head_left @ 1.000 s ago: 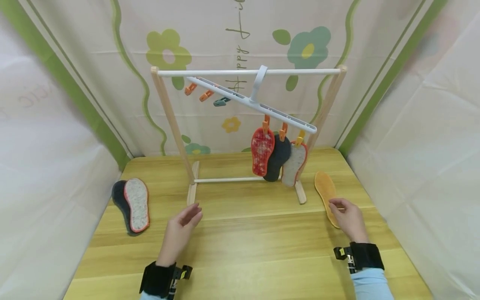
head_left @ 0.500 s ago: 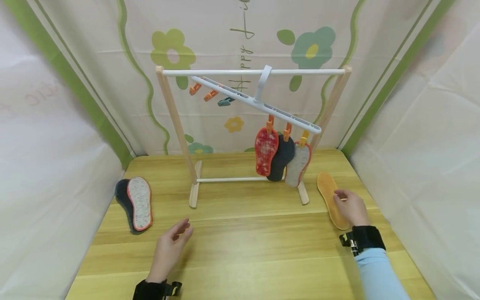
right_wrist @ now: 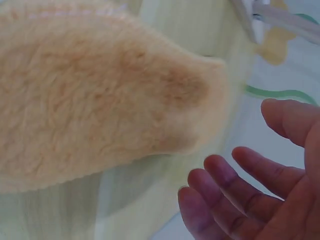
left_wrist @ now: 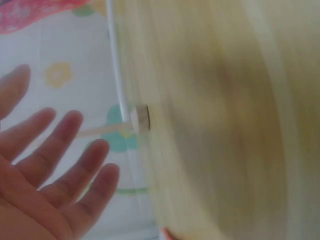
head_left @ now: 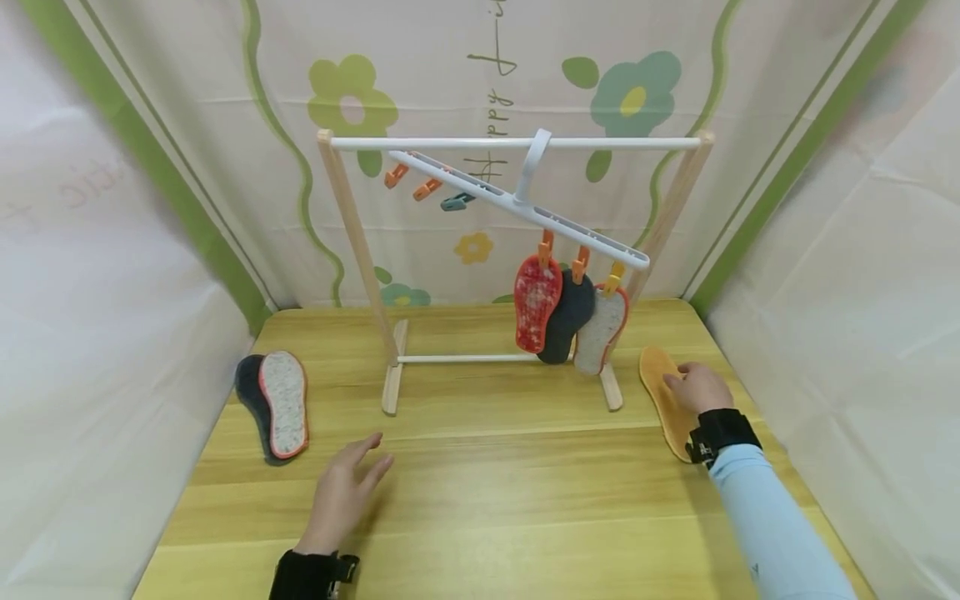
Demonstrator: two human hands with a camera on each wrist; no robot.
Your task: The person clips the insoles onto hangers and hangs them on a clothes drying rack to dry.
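Observation:
My right hand (head_left: 701,389) hovers beside the far part of a yellow-orange insole (head_left: 666,408) at the table's right side. In the right wrist view, the insole's fuzzy surface (right_wrist: 100,100) fills the left, and the relaxed fingers (right_wrist: 240,192) are apart from it. My left hand (head_left: 345,492) is over the front left of the table, thumb and fingers spread, holding nothing. A grey insole with a red edge (head_left: 285,404) overlaps a dark insole (head_left: 253,392) at the left. From the white clip hanger (head_left: 517,204) hang a red insole (head_left: 537,304), a dark one (head_left: 567,321) and a grey one (head_left: 602,329).
The hanger hooks over the top bar (head_left: 420,143) of a wooden-legged rack standing at the back of the table (head_left: 480,500). Two orange clips (head_left: 427,189) and a teal clip (head_left: 456,202) dangle bare on its left half. Printed fabric walls (head_left: 840,333) enclose the table.
My right hand has moved forward along the yellow-orange insole toward its far end. The left hand has drawn back toward me, and its thumb and fingers have spread wider.

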